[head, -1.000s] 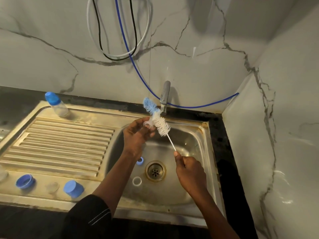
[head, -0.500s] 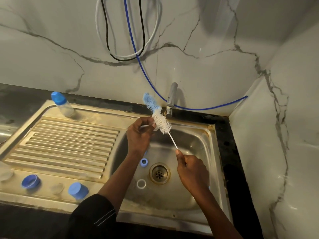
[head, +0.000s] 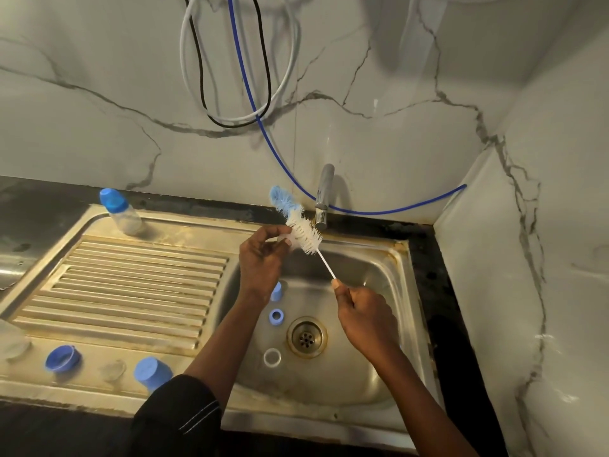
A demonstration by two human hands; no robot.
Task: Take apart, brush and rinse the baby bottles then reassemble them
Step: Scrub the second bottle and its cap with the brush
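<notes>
Here, bristly brush (head: 301,230) touches translucent part (head: 285,239) above the steel sink (head: 382,268).

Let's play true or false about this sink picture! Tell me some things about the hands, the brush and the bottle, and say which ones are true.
1. The right hand holds the brush by its thin handle. True.
2. The capped bottle lies down in the basin. False: it stands upright on the drainboard, at its back left corner.
3. A white ring lies in the basin near the drain. True.
4. The left hand holds nothing. False: it pinches a small clear piece against the bristles.
</notes>
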